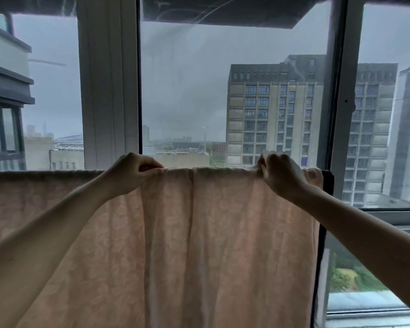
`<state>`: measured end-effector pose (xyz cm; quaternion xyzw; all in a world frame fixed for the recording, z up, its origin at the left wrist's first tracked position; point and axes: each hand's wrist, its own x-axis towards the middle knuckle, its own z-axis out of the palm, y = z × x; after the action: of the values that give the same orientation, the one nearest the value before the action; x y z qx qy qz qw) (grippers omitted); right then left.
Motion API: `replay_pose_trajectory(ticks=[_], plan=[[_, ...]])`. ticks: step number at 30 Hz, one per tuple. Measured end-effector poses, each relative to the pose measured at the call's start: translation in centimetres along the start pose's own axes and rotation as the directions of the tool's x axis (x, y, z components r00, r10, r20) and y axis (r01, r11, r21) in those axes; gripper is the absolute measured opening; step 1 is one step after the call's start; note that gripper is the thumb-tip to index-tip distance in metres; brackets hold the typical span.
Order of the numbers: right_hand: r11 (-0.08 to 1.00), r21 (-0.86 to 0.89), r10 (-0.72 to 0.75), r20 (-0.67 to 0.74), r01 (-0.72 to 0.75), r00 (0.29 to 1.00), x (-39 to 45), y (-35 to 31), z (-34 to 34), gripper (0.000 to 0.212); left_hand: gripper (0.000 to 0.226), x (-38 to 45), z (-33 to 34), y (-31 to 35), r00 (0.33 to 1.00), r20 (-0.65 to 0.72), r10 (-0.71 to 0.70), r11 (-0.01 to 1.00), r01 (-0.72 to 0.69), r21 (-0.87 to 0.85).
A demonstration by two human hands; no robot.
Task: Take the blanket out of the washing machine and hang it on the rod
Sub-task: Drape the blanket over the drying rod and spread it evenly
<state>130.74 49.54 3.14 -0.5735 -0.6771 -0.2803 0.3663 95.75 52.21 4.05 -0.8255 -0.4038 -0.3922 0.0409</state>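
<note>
Pink blanket (199, 245) — draped before window (187, 91) | top fold pinched by left hand (130, 172) | gripped by right hand (281, 174) — fingers curled

A horizontal rod runs across in front of the window, fully covered by the pale pink patterned blanket (199, 245) folded over it. The blanket hangs straight down, bunched in vertical folds near the middle, its right edge near the rod's right end.

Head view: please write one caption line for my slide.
Both hands, left hand and right hand, pinch the pale pink patterned blanket along its draped top edge.
</note>
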Motion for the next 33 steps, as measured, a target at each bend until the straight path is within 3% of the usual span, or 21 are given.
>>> replay_pose_trajectory(ticks=[4, 9, 14, 19, 21, 26, 33], plan=[[0.953, 0.23, -0.213, 0.048, 0.197, 0.976, 0.1, -3.0, 0.3, 0.022, 0.013, 0.4, 0.4, 0.2, 0.999, -0.036, -0.008, 1.0, 0.007, -0.03], [0.898, 0.382, -0.253, 0.041, 0.218, 0.967, 1.1, -6.2, 1.4, 0.012, 0.008, 0.5, 0.4, 0.5, 0.995, -0.098, -0.01, 1.0, 0.009, -0.013], [0.927, 0.323, -0.226, 0.073, 0.191, 0.971, 1.4, -5.0, 1.4, 0.01, 0.01, 0.1, 0.2, -0.1, 0.99, -0.142, -0.001, 0.998, 0.011, 0.069], [0.994, 0.103, -0.056, 0.077, 0.048, 0.995, 1.7, -1.6, 0.0, 0.012, 0.009, -0.7, -0.9, -0.9, 0.967, -0.252, -0.049, 0.991, 0.08, 0.111], [0.998, 0.05, -0.041, 0.082, 0.037, 0.996, 1.7, -1.6, -0.2, 0.008, 0.009, -0.7, -1.5, -1.1, 0.976, -0.205, -0.079, 0.992, 0.098, 0.085], [0.921, 0.309, -0.268, 0.06, 0.237, 0.961, 1.7, -6.3, 0.5, 0.016, 0.016, -1.4, -2.3, -1.0, 0.991, -0.068, -0.115, 0.993, 0.117, 0.029], [0.889, 0.34, -0.319, -0.024, 0.308, 0.947, 2.3, -9.2, 2.4, 0.006, 0.013, -3.4, -4.1, -3.2, 0.987, -0.119, -0.109, 0.987, 0.122, 0.106]])
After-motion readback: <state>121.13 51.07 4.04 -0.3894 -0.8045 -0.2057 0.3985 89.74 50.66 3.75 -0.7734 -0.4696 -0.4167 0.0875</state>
